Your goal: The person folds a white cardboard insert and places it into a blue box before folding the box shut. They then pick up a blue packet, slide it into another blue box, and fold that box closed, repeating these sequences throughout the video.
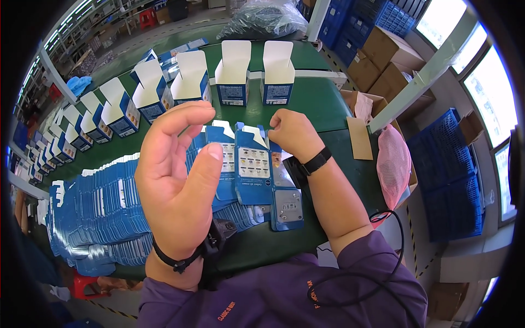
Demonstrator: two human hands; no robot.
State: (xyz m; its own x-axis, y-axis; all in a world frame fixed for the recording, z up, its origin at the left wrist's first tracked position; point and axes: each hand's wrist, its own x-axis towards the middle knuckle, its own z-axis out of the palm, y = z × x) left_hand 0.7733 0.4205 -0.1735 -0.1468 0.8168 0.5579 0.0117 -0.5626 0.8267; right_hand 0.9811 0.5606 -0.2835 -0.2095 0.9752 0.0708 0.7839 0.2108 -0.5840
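Note:
My left hand is raised over the table with its fingers curved and the thumb apart; nothing shows in it. Behind it lies a spread of flat, unfolded blue cartons, overlapping in rows. To the right of that hand, one flat blue carton with a printed white panel lies on top. My right hand is closed in a pinch at this carton's upper right edge; the fingertips are partly hidden. Beyond both hands, folded boxes with raised white lids stand in a curved row.
The green table carries everything. A clear plastic bag lies at the far edge. To the right are an open cardboard box, a pink mesh bag, blue crates and a white post. A black cable hangs by my right arm.

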